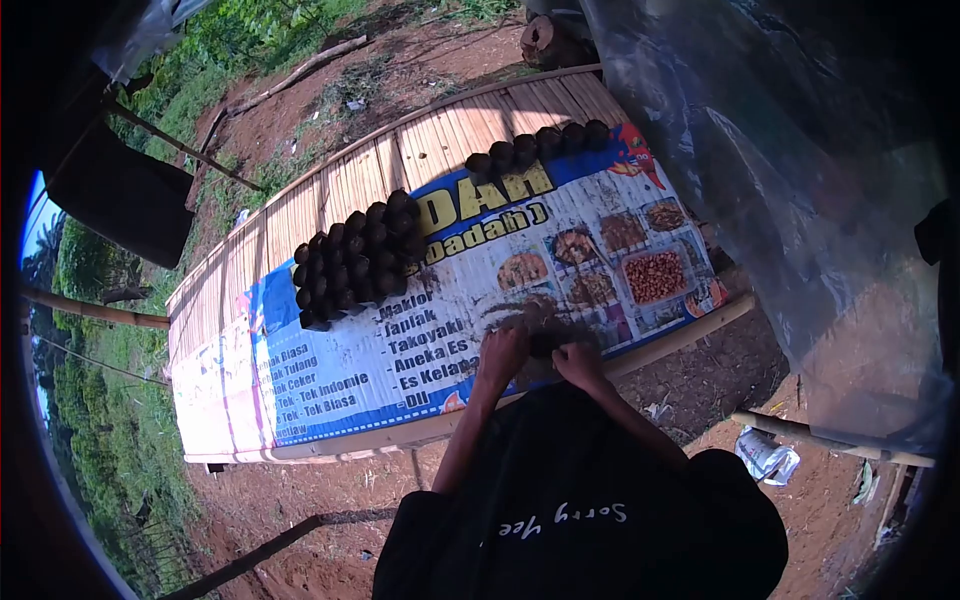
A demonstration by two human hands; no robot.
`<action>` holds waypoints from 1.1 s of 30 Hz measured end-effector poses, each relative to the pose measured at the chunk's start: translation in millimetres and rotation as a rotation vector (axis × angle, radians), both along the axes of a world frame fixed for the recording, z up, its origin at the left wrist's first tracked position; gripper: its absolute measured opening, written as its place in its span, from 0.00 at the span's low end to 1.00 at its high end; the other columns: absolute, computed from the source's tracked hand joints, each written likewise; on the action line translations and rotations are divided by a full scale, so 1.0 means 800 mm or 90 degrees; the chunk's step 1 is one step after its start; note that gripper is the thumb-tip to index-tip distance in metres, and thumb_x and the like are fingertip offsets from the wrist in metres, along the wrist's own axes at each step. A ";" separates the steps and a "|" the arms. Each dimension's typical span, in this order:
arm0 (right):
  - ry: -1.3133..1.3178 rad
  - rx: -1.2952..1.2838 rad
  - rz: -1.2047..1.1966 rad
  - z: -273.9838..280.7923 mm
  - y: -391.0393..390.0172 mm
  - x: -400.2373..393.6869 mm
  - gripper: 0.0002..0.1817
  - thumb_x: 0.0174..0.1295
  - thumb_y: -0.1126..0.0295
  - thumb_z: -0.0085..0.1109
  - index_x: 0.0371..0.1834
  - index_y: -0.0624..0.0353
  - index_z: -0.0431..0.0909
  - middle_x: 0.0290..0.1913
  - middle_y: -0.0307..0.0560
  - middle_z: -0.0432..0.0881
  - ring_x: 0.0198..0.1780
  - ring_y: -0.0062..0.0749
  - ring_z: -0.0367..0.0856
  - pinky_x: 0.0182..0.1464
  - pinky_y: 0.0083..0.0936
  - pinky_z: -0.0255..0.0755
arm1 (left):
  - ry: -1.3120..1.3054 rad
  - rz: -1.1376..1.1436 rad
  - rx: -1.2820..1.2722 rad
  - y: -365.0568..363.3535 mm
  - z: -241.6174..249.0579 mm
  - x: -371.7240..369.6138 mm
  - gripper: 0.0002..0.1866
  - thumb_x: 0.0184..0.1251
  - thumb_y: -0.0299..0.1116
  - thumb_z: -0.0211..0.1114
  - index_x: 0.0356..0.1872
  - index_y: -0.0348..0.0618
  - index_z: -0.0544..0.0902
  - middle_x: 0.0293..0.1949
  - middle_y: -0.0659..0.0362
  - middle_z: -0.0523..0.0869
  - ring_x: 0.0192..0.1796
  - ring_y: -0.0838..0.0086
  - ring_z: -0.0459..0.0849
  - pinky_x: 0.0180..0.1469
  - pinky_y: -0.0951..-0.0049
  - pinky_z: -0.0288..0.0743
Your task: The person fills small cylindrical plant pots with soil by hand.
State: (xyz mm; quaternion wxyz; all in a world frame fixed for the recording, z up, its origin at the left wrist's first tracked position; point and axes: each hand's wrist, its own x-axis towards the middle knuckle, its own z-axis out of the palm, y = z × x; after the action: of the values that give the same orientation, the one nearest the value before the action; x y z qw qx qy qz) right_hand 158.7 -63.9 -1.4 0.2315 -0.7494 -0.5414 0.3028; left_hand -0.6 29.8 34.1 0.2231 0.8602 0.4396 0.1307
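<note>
My left hand (503, 354) and my right hand (577, 362) are close together near the front edge of a bamboo-slat table. Between them is a small dark bag (543, 344); the fingers of both hands are curled in against its sides, and its details are lost in shadow. Just beyond, loose dark soil (540, 315) is smeared over a printed banner (455, 300). Farther left on the banner stands a tight cluster of small black soil-filled bags (355, 255). A short row of similar black bags (537, 148) lines the far right side.
The bamboo slats (330, 190) show beyond the banner's far edge. Clear plastic sheeting (740, 180) hangs on the right. A pole (100, 308) juts in from the left, and a white packet (767, 456) lies on the bare earth at right.
</note>
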 end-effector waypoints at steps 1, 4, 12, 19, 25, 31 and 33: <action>-0.010 -0.002 0.002 0.004 0.002 0.000 0.17 0.59 0.56 0.56 0.20 0.56 0.83 0.21 0.49 0.82 0.29 0.48 0.83 0.42 0.42 0.75 | 0.011 -0.008 -0.012 0.000 0.001 0.000 0.08 0.59 0.33 0.60 0.31 0.40 0.83 0.28 0.45 0.84 0.32 0.48 0.83 0.37 0.51 0.77; -0.057 0.028 0.006 0.019 0.003 -0.001 0.15 0.58 0.59 0.56 0.20 0.55 0.83 0.21 0.49 0.82 0.30 0.49 0.82 0.44 0.44 0.74 | -0.011 -0.006 -0.037 -0.007 0.014 -0.002 0.08 0.58 0.32 0.60 0.29 0.39 0.83 0.27 0.44 0.84 0.32 0.48 0.83 0.37 0.51 0.77; -0.009 0.018 0.026 0.007 0.010 0.004 0.14 0.57 0.59 0.57 0.22 0.56 0.83 0.23 0.52 0.81 0.32 0.54 0.78 0.45 0.44 0.72 | -0.057 0.130 -0.105 -0.032 0.007 -0.011 0.07 0.55 0.31 0.62 0.29 0.39 0.84 0.27 0.45 0.84 0.33 0.47 0.84 0.37 0.52 0.77; -0.101 0.114 0.042 0.015 0.015 0.003 0.13 0.55 0.60 0.60 0.22 0.57 0.83 0.20 0.55 0.78 0.30 0.53 0.77 0.39 0.45 0.70 | -0.121 0.147 -0.093 -0.045 0.006 -0.010 0.07 0.56 0.31 0.61 0.30 0.38 0.83 0.27 0.43 0.83 0.33 0.46 0.83 0.36 0.52 0.76; -0.020 0.067 0.046 0.017 0.007 0.003 0.13 0.57 0.60 0.59 0.20 0.57 0.82 0.19 0.54 0.78 0.33 0.53 0.80 0.37 0.46 0.70 | -0.079 0.168 -0.140 -0.047 -0.004 -0.015 0.11 0.61 0.37 0.60 0.32 0.40 0.84 0.28 0.43 0.84 0.33 0.46 0.83 0.38 0.50 0.76; 0.099 0.091 0.022 -0.012 0.001 0.019 0.08 0.58 0.68 0.58 0.39 0.59 0.77 0.35 0.57 0.81 0.44 0.55 0.79 0.48 0.44 0.70 | -0.127 0.222 -0.211 -0.064 -0.051 -0.034 0.13 0.66 0.39 0.57 0.47 0.43 0.78 0.32 0.44 0.85 0.37 0.46 0.84 0.39 0.50 0.76; 0.117 0.077 0.065 -0.016 -0.004 0.024 0.24 0.54 0.75 0.60 0.56 0.58 0.69 0.53 0.59 0.76 0.56 0.54 0.74 0.58 0.42 0.67 | -0.169 0.185 -0.235 -0.071 -0.051 -0.037 0.14 0.66 0.38 0.58 0.49 0.43 0.77 0.33 0.45 0.85 0.38 0.47 0.84 0.40 0.51 0.76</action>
State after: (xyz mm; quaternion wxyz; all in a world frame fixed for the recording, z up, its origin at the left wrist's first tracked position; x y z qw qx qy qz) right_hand 177.9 -67.3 -13.9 0.3095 -0.6743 -0.5728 0.3484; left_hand -29.9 -27.0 -6.5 0.4105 0.7082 0.5418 0.1909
